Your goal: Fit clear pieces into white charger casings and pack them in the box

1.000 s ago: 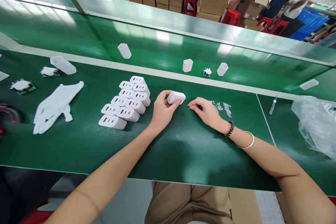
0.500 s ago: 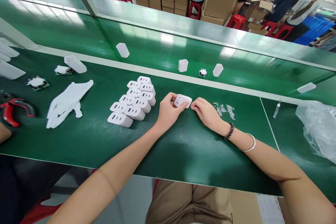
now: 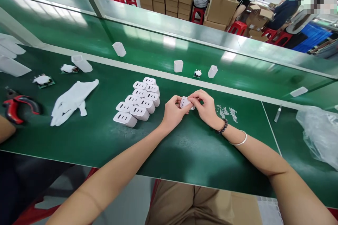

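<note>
A white charger block (image 3: 184,102) with port slots in its face is held just above the green bench, gripped between the thumb and fingers of my left hand (image 3: 172,113). My right hand (image 3: 206,106) meets it from the other side, its thumb and fingertips pinched together against the block. Whatever tiny thing those fingertips may hold is hidden. Left of my hands, several more white charger blocks (image 3: 125,119) stand in two close rows, slots facing up. Small clear pieces (image 3: 233,115) lie scattered in little piles beside my right wrist.
White empty sleeves (image 3: 178,66) and a small circuit board (image 3: 197,74) sit behind the bench's pale strip. Leftward lie a white glove (image 3: 74,103) and red-black pliers (image 3: 16,107), near another person's arm (image 3: 5,129). A clear plastic bag (image 3: 318,133) rests at right.
My right hand has moved left and up onto the charger block, its fingertips now overlapping it. The block has turned slightly in my left hand. The view has shifted a little.
</note>
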The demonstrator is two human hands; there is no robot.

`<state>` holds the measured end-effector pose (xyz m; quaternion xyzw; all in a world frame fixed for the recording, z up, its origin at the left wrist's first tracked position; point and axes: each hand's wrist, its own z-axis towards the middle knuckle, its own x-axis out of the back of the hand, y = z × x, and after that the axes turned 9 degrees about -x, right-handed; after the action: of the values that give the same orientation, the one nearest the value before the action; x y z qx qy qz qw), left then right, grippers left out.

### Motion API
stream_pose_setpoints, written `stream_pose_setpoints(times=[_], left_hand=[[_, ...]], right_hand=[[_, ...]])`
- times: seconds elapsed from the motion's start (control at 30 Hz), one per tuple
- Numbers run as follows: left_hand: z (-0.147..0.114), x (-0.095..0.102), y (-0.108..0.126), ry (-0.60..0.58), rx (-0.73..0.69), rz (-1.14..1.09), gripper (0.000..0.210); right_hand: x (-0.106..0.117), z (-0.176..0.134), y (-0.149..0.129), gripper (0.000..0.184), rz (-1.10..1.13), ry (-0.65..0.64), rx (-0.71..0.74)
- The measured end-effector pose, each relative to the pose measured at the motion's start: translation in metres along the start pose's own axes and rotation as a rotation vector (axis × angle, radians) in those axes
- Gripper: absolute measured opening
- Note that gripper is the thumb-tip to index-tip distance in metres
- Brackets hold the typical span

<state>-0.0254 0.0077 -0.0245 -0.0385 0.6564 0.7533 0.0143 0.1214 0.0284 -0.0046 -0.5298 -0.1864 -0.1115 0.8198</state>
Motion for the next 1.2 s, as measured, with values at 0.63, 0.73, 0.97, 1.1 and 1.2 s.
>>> stream_pose_setpoints(times=[0.63, 0.73, 0.97, 1.1, 1.2], left_hand=[[-0.004, 0.002, 0.000, -0.125, -0.079, 0.115, 0.039], [-0.005, 0.002, 0.003, -0.156, -0.083, 0.144, 0.040], [-0.007, 0.002, 0.005, -0.190, -0.073, 0.156, 0.038], [-0.008, 0.001, 0.004, -0.178, -0.095, 0.176, 0.038], [-0.009, 0.000, 0.004, -0.166, -0.150, 0.215, 0.037]], right_hand=[[0.028, 0.015, -0.001, 0.027, 0.424, -0.388, -0.467], [0.031, 0.013, 0.002, 0.027, 0.459, -0.424, -0.468], [0.032, 0.008, -0.003, 0.029, 0.447, -0.414, -0.442], [0.031, 0.007, -0.010, 0.034, 0.414, -0.397, -0.434], [0.029, 0.003, -0.014, 0.036, 0.382, -0.349, -0.432]])
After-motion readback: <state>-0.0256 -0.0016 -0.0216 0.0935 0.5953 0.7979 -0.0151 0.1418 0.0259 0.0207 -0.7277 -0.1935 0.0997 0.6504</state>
